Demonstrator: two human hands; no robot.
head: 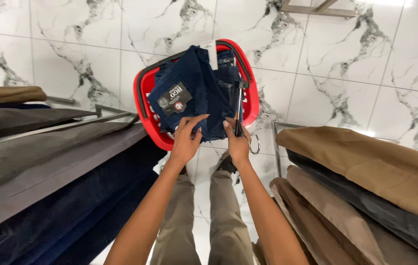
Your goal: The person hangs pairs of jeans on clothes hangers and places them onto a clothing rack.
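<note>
Legs: khaki trousers (204, 216) and dark shoes stand on the tiles straight below the camera, so the person faces the basket and both arms reach forward over it.
Left hand (187, 140): fingers spread and pressed on the near edge of the dark blue jeans (194, 91), thumb and fingertips pinching the cloth. It looks set there to steady the stack.
Right hand (237, 142): closed around a metal clip hanger (241, 115) whose hook curls out below the palm, fingertips also touching the denim hem. Held upright, the hanger stays clear of the folds.
Jeans: folded, lying on top of the red shopping basket (145, 98) and filling it, with a dark label tag (174, 99) facing up. The pile rises above the rim, which may be why both hands hold it.
Basket: rests on the white marble floor (346, 73), black handle folded down along the rim, between the two racks.
Left rack: grey and navy trousers (47, 162) hang in a row from a metal rail (115, 112).
Right rack: brown, tan and dark trousers (366, 167) hang draped, close to the right forearm.
Far: a metal frame (317, 7) shows at the top edge; what it belongs to cannot be told.
</note>
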